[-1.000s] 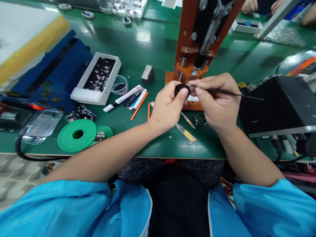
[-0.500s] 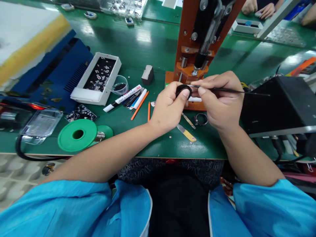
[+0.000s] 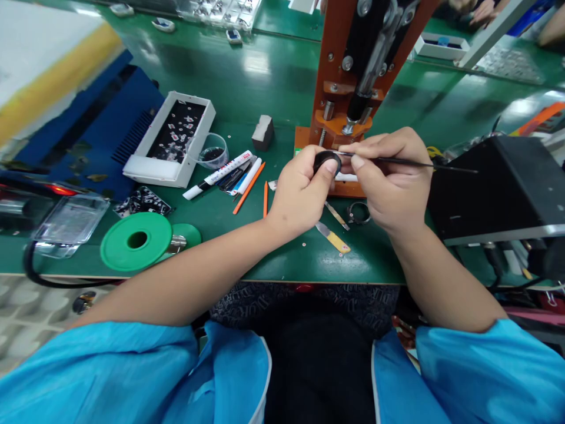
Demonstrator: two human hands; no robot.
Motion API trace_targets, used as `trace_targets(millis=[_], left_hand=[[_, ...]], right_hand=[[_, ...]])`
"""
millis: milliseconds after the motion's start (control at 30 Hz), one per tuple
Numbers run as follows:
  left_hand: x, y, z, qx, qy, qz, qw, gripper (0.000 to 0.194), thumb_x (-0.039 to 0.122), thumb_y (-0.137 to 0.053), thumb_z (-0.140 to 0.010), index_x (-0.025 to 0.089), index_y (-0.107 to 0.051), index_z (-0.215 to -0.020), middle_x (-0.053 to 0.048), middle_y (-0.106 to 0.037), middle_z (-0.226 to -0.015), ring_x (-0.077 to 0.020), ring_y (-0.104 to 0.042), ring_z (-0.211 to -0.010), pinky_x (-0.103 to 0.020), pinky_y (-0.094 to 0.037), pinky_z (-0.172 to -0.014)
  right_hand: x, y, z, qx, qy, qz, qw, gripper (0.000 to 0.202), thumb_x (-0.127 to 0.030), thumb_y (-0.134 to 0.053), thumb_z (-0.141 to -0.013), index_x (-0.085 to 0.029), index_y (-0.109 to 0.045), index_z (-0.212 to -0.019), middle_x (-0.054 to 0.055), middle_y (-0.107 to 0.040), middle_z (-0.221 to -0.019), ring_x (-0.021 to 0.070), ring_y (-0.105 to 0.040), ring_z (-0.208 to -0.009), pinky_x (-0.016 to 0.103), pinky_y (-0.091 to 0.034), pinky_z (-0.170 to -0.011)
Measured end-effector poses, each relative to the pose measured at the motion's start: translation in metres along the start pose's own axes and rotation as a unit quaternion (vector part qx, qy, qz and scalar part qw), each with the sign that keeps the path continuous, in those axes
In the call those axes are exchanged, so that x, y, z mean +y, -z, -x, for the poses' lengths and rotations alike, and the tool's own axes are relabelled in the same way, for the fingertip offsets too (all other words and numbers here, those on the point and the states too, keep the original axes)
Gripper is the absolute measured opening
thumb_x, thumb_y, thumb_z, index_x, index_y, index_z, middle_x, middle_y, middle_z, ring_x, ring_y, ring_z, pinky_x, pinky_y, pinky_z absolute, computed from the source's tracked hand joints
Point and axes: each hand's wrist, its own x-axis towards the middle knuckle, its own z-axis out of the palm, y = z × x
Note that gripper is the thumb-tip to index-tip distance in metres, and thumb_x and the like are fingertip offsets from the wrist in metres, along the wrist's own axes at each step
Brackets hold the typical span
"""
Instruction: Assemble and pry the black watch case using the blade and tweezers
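My left hand (image 3: 300, 191) pinches a small black round part (image 3: 327, 160) between thumb and fingers, in front of the orange press. From the right, my right hand (image 3: 392, 176) grips a thin dark rod-like tool (image 3: 404, 161), much like a fine brush or tweezers; its exact kind is unclear. The tool's tip reaches the edge of the round part, partly covered by my fingers. Below the hands lie a yellow-handled blade (image 3: 334, 238), a smaller blade (image 3: 337, 216) and a dark ring (image 3: 359, 213).
An orange lever press (image 3: 321, 76) stands just beyond my hands. Left are a white box (image 3: 188, 171) of small parts, a clear cup (image 3: 223, 154), markers (image 3: 223, 172) and a green solder spool (image 3: 119, 235). A black box (image 3: 498, 182) sits right. Another person's hand (image 3: 483, 12) shows at top right.
My right hand has shifted very slightly left with the tool; the tool stays at the round part. My left hand keeps its hold. The other person's hands at top right have moved.
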Motion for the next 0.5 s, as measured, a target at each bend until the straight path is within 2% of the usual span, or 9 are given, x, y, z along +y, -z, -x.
trace_targets(millis=[100, 200, 367, 500], left_hand=[[-0.0005, -0.0004, 0.0000, -0.003, -0.004, -0.006, 1.000, 0.021, 0.039, -0.061, -0.110, 0.022, -0.058, -0.098, -0.001, -0.063, -0.078, -0.0153, -0.058, -0.078, -0.028, -0.045, -0.071], [-0.0020, -0.0009, 0.0003, -0.007, 0.014, 0.019, 1.000, 0.025, 0.045, -0.059, -0.112, 0.022, -0.058, -0.100, 0.000, -0.062, -0.077, -0.0148, -0.057, -0.075, -0.028, -0.046, -0.070], [-0.0001, -0.0001, 0.0014, -0.009, -0.009, -0.014, 1.000, 0.025, 0.045, -0.062, -0.110, 0.022, -0.060, -0.101, -0.002, -0.065, -0.083, -0.0171, -0.061, -0.085, -0.030, -0.048, -0.076], [0.0016, -0.0013, 0.0020, -0.017, 0.013, 0.023, 1.000, 0.025, 0.046, -0.058, -0.112, 0.022, -0.059, -0.104, -0.001, -0.064, -0.081, -0.0155, -0.059, -0.078, -0.029, -0.048, -0.074]], right_hand=[[0.0011, 0.0004, 0.0000, -0.001, 0.006, -0.002, 1.000, 0.013, -0.034, -0.086, -0.098, -0.026, -0.076, -0.097, 0.001, -0.076, -0.100, 0.0225, -0.081, -0.099, 0.038, -0.072, -0.089], [0.0027, 0.0010, -0.0003, 0.000, 0.006, -0.017, 1.000, 0.012, -0.033, -0.087, -0.098, -0.026, -0.077, -0.097, 0.001, -0.076, -0.100, 0.0228, -0.081, -0.098, 0.038, -0.072, -0.087], [0.0014, 0.0006, -0.0019, -0.012, 0.024, 0.001, 1.000, 0.012, -0.034, -0.086, -0.099, -0.026, -0.078, -0.096, 0.001, -0.077, -0.099, 0.0219, -0.080, -0.099, 0.037, -0.071, -0.089], [0.0014, 0.0003, -0.0022, 0.003, 0.017, -0.013, 1.000, 0.015, -0.036, -0.088, -0.098, -0.026, -0.077, -0.095, 0.000, -0.076, -0.098, 0.0221, -0.080, -0.097, 0.037, -0.072, -0.085]])
